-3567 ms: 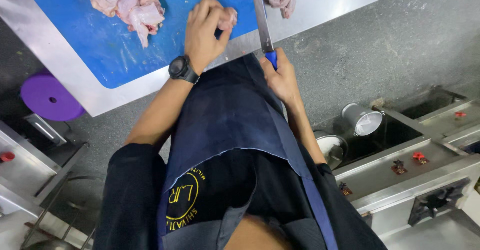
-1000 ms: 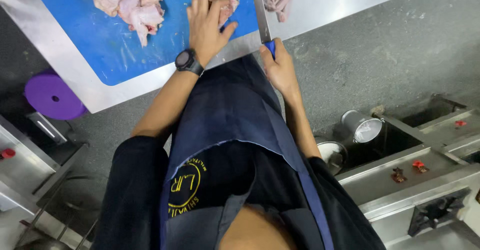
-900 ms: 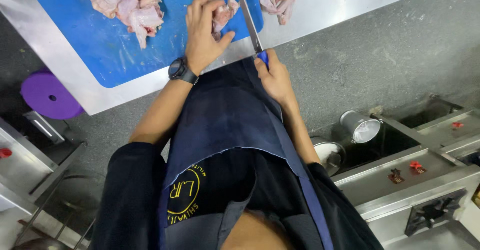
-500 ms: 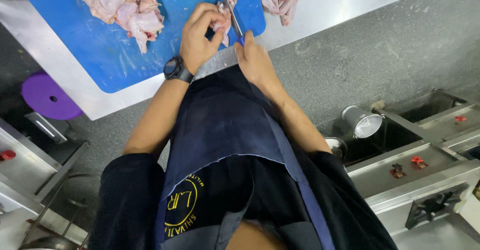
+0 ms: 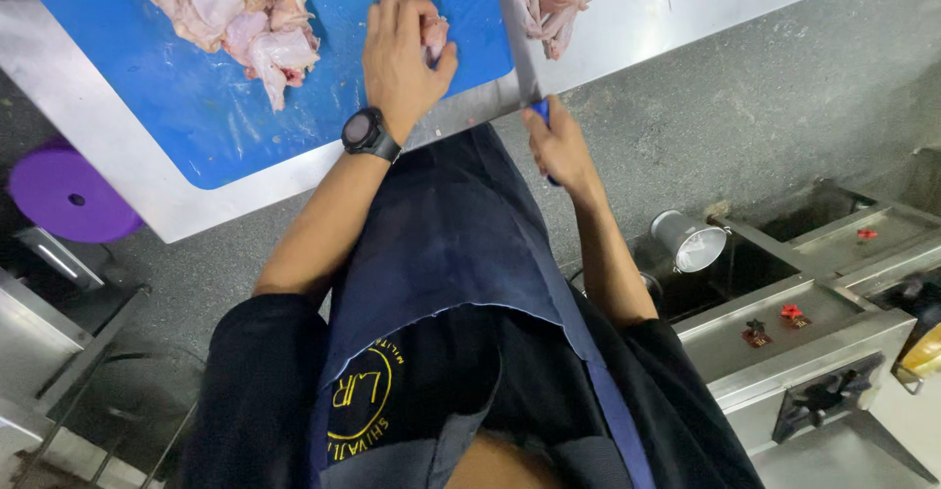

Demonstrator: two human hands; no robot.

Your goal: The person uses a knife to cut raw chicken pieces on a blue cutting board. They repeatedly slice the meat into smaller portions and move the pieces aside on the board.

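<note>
Grey speckled flooring surrounds a steel table (image 5: 118, 171) bearing a blue cutting board (image 5: 245, 97), smooth and rectangular with rounded corners. At twelve o'clock, the left hand (image 5: 402, 53) presses curled fingers over a small pale-pink chicken piece (image 5: 434, 33), glossy and lumpy, on the board's near edge. At one o'clock, the right hand (image 5: 554, 146) is closed around a blue-handled cleaver (image 5: 518, 33), its broad flat blade over the board's right edge. More raw chicken (image 5: 235, 14) is heaped at eleven o'clock.

Purple round stool (image 5: 69, 195) at left, below steel counter (image 5: 147, 195). Metal cup (image 5: 689, 242) near steel stove unit (image 5: 804, 342) with red knobs (image 5: 790, 312) at right. Grey speckled floor (image 5: 784, 87) between.
</note>
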